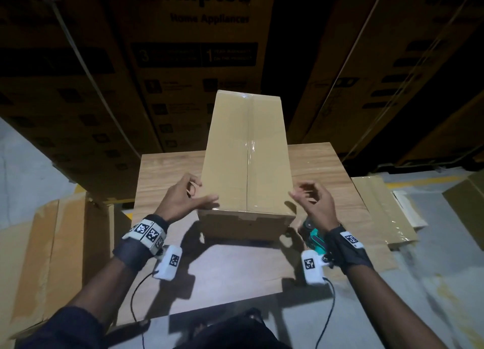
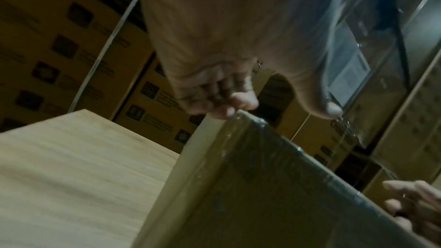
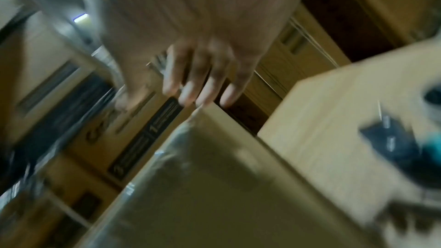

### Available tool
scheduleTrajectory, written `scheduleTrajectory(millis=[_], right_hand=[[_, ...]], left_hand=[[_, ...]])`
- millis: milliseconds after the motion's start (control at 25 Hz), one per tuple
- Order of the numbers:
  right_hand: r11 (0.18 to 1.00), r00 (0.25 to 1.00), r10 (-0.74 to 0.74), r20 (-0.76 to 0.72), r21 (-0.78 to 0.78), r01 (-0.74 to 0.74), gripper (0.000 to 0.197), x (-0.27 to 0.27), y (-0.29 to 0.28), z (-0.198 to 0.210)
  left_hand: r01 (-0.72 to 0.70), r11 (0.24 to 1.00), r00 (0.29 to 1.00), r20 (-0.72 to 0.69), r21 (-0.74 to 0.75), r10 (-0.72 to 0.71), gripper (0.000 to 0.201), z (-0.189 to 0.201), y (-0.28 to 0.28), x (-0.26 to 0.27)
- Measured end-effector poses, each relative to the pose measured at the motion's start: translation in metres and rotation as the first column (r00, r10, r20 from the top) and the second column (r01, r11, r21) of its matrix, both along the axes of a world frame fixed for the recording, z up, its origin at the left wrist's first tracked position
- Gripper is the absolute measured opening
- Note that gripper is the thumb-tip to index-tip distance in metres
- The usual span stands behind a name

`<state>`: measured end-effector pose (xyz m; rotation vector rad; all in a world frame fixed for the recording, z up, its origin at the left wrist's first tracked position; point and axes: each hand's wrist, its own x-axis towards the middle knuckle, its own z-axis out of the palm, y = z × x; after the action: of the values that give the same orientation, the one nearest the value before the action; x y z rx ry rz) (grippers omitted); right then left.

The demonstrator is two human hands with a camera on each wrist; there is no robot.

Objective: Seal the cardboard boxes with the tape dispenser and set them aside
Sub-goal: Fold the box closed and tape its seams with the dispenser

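Note:
A tall plain cardboard box (image 1: pixel 246 152) stands on the wooden table (image 1: pixel 162 170), with clear tape running down its top seam. My left hand (image 1: pixel 188 194) is at the near left corner. Its thumb lies on the top edge and its curled fingertips (image 2: pixel 229 108) touch the box (image 2: pixel 262 186) corner. My right hand (image 1: pixel 314 199) hovers at the near right corner with fingers loosely curled, holding nothing; the right wrist view shows it blurred, just above the box (image 3: pixel 214 176) edge. The teal tape dispenser (image 1: pixel 313 237) lies on the table under my right wrist.
Large printed cartons (image 1: pixel 193 47) are stacked close behind the table. Flattened cardboard (image 1: pixel 52 244) lies on the floor to the left, and more taped sheets (image 1: pixel 385 207) to the right. Another brown box (image 1: pixel 468 202) sits at the right edge.

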<state>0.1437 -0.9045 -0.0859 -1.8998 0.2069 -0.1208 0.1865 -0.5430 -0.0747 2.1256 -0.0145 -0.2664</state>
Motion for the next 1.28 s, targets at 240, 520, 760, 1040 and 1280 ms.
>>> scheduleTrajectory(millis=[240, 520, 760, 1040, 1280], right_hand=[[0.988, 0.935, 0.1, -0.339, 0.143, -0.054, 0.073, 0.028, 0.028, -0.035], [0.961, 0.883, 0.254, -0.395, 0.209, -0.183, 0.075, -0.05, 0.014, -0.03], [0.929, 0.827, 0.266, -0.496, 0.359, -0.084, 0.061, -0.092, 0.017, 0.007], [0.893, 0.834, 0.009, -0.552, 0.38, 0.242, 0.069, 0.03, 0.008, 0.047], [0.926, 0.722, 0.074, -0.688, 0.316, 0.207, 0.048, 0.079, 0.042, 0.053]], left_hand=[[-0.11, 0.966, 0.924, -0.383, -0.234, 0.012, 0.065, -0.012, -0.022, 0.007], [0.09, 0.995, 0.884, -0.456, -0.048, -0.102, 0.044, 0.004, 0.008, -0.033], [0.117, 0.989, 0.806, -0.573, -0.091, -0.149, 0.069, 0.023, 0.04, -0.061], [-0.168, 0.985, 0.93, -0.336, -0.028, 0.149, 0.087, 0.068, 0.004, 0.021], [-0.485, 0.825, 0.714, -0.676, -0.289, 0.182, 0.077, 0.049, -0.028, 0.079]])
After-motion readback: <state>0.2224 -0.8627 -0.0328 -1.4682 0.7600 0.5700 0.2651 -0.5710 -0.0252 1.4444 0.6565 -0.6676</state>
